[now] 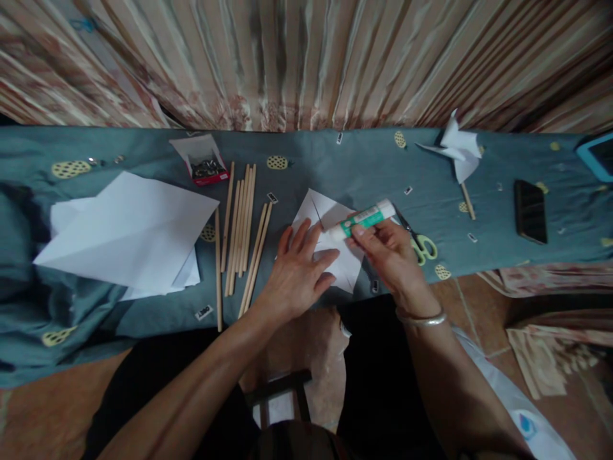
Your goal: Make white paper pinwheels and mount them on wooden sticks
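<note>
A square sheet of white paper (348, 281) with cuts or dark lines running in from its corners lies on the cloth in front of me. My left hand (301, 271) rests flat on its left part, fingers spread. In my right hand (387, 249) is a green and white glue stick (366, 217), gripped between thumb and fingers. The glue stick's left end is over the middle of the paper, close to my left fingertips; whether it touches the paper I cannot tell. Scissors with yellow-green handles (424, 248) lie just right of my right hand, their blades partly hidden.
Several wooden sticks (237, 230) lie left of my left hand. Beyond them are a stack of white paper (129, 236) and an open small box (207, 167) of metal pieces. At right lie a paper pinwheel (462, 153), a black phone (530, 211) and a blue-edged device (598, 156).
</note>
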Demonstrator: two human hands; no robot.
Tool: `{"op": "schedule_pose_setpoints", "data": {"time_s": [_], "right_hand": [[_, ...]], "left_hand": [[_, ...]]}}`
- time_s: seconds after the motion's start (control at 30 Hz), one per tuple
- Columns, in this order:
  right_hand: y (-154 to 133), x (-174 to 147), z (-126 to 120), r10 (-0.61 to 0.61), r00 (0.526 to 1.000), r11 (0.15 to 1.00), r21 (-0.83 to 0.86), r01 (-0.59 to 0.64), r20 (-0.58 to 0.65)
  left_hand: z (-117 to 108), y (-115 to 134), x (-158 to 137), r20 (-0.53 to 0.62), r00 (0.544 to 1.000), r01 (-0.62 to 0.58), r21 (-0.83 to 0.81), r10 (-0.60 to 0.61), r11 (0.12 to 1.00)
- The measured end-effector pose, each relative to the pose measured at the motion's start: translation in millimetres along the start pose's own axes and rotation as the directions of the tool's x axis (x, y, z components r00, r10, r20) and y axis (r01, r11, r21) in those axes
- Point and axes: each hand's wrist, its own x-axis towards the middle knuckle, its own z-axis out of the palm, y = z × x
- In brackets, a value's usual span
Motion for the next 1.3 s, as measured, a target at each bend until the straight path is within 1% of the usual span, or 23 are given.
{"op": "schedule_pose_setpoints", "data": {"time_s": [0.07,0.17,0.27,0.33,0.43,0.53,0.6,0.67,0.83,0.9,0.97,1.07,1.13,1.17,1.23,1.27,1.3], "right_hand": [[-1.7,2.1,-10.5,0.051,0.996,0.988,0.149,-0.039,-0.080],[-3.5,3.8,-31.0,0.090,0.981,0.940,0.340,-0.027,-0.171],[-3.5,3.0,-52.3,0.099,0.968,0.902,0.431,0.010,-0.231],[-2.9,1.4,-65.4,0.091,0.966,0.900,0.435,0.024,-0.242],[-1.4,-1.1,-80.9,0.049,0.977,0.914,0.403,0.040,-0.208],[-0.2,-3.7,-89.5,0.012,0.983,0.919,0.389,0.062,-0.184],[-0.2,-6.3,-91.6,0.017,0.983,0.915,0.399,0.059,-0.185],[-1.0,-10.2,-91.6,0.037,0.982,0.908,0.417,0.044,-0.184],[-4.3,-22.6,-88.6,0.126,0.966,0.857,0.515,0.010,-0.227],[-4.7,-26.6,-89.2,0.140,0.961,0.852,0.524,0.006,-0.239],[-4.7,-29.4,-91.1,0.125,0.968,0.864,0.503,0.002,-0.219],[-6.4,-32.3,-93.6,0.118,0.972,0.852,0.523,0.006,-0.202],[-9.8,-33.9,-93.9,0.153,0.964,0.808,0.589,0.006,-0.219],[-12.2,-34.6,-93.4,0.171,0.959,0.783,0.622,0.006,-0.225],[-17.8,-36.2,-91.1,0.189,0.956,0.742,0.671,0.010,-0.224],[-20.6,-37.0,-89.0,0.190,0.956,0.727,0.686,0.015,-0.223],[-23.2,-38.0,-86.0,0.189,0.957,0.717,0.697,0.019,-0.220]], "left_hand": [[-1.6,1.1,0.5,0.003,1.000,0.006,0.001,-0.006,1.000],[-3.2,2.7,0.6,0.007,1.000,0.006,0.016,-0.007,1.000],[-3.5,3.1,0.2,-0.002,1.000,0.003,0.035,-0.003,0.999],[-2.8,2.8,0.5,-0.027,1.000,-0.003,0.050,0.005,0.999],[-0.2,3.9,3.4,-0.086,0.996,-0.021,0.077,0.027,0.997],[3.8,10.9,12.8,-0.142,0.989,-0.030,0.077,0.041,0.997],[7.5,19.6,24.8,-0.163,0.986,-0.038,0.063,0.048,0.997],[12.2,30.1,41.5,-0.157,0.986,-0.045,0.053,0.053,0.998],[29.7,50.6,89.9,-0.076,0.994,-0.076,0.028,0.078,0.997],[37.6,53.8,105.3,-0.066,0.991,-0.117,0.035,0.119,0.992],[44.0,54.4,117.1,-0.056,0.985,-0.159,0.042,0.161,0.986],[47.6,52.9,128.2,-0.046,0.984,-0.169,0.024,0.170,0.985],[45.1,51.7,129.5,-0.066,0.985,-0.164,-0.048,0.161,0.985],[42.6,51.1,127.4,-0.094,0.986,-0.151,-0.114,0.141,0.982],[35.5,49.9,115.6,-0.168,0.985,-0.100,-0.323,0.047,0.941],[31.4,49.5,105.6,-0.194,0.979,-0.045,-0.468,-0.053,0.882],[26.9,49.2,93.2,-0.182,0.970,0.015,-0.624,-0.164,0.781]]}}
